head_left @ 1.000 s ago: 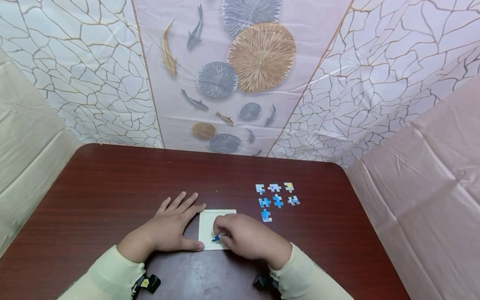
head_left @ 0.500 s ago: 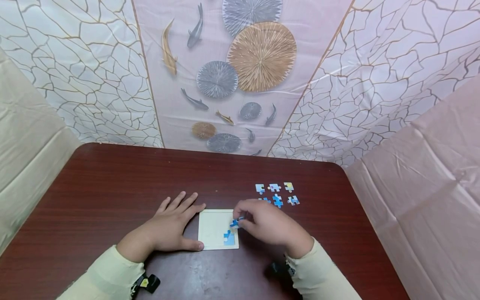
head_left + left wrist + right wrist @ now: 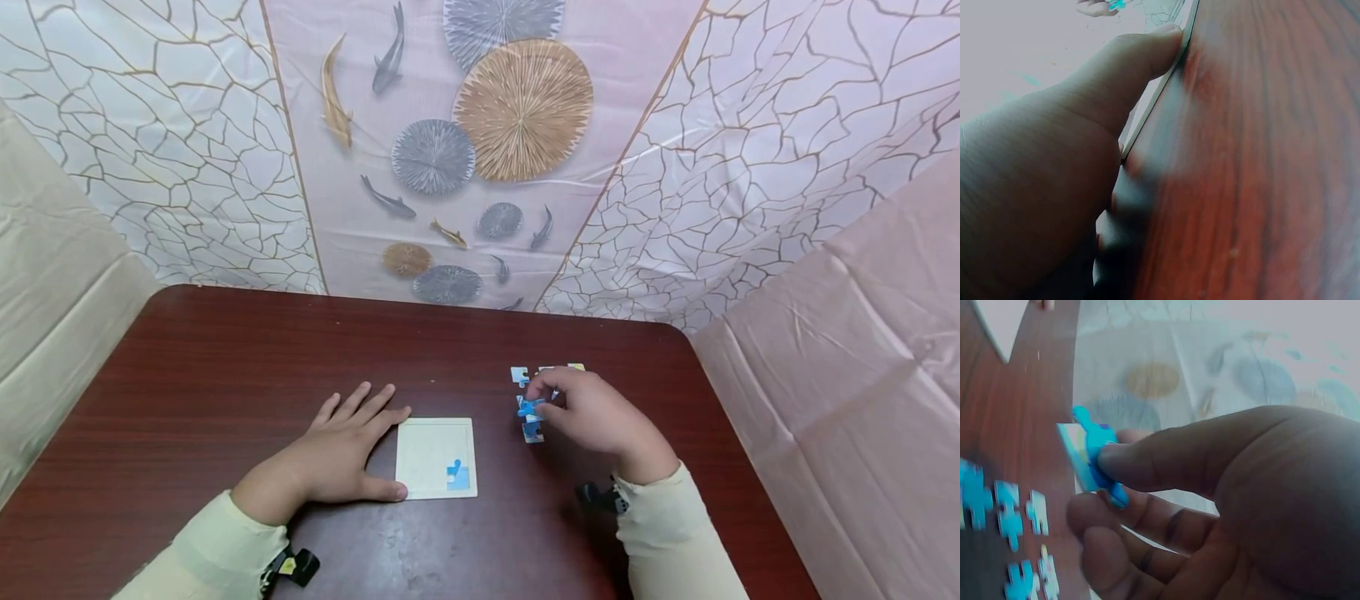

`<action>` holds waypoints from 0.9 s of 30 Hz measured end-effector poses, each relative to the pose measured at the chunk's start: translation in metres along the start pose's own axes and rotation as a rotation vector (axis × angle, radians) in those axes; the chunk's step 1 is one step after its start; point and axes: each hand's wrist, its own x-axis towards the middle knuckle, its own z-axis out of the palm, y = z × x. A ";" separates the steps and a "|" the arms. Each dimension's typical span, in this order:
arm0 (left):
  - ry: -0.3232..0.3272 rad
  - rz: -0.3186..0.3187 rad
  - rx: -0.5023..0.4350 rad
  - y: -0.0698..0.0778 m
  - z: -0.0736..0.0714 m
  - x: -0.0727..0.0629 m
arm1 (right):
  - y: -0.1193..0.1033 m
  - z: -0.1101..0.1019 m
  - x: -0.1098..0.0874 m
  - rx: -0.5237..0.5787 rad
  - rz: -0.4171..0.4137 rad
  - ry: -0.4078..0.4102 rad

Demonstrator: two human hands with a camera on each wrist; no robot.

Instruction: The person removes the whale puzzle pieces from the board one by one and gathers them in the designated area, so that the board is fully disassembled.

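Observation:
My left hand [image 3: 337, 454] lies spread on the table, its thumb and forefinger at the left edge of a pale square puzzle tray [image 3: 426, 446]. In the left wrist view, the thumb [image 3: 1150, 56] touches the tray's side. One blue jigsaw piece [image 3: 459, 477] sits in the tray's near right corner. Between thumb and fingertips my right hand [image 3: 600, 417] pinches another blue jigsaw piece [image 3: 1099, 453], tilted in the right wrist view. That hand is over the loose pieces right of the tray, hiding some of them.
Loose jigsaw pieces, such as a pale blue one [image 3: 520, 377] and a blue one [image 3: 533, 433], lie on the dark red wooden table [image 3: 247, 358]. Patterned cloth [image 3: 442, 217] hangs behind the far edge, with plain cloth at both sides.
My right hand has moved from the tray rightward to the loose pieces, carrying a blue jigsaw piece. The piece in the tray's corner came into sight. My left hand stays put.

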 end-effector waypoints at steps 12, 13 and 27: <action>-0.005 -0.008 0.006 -0.001 0.002 0.001 | 0.043 -0.010 0.002 -0.007 0.082 -0.087; -0.003 -0.005 0.007 -0.001 0.001 0.000 | 0.045 -0.010 0.002 0.000 0.091 -0.097; -0.007 -0.003 0.011 -0.002 0.002 0.001 | 0.059 -0.007 0.004 0.059 0.201 -0.166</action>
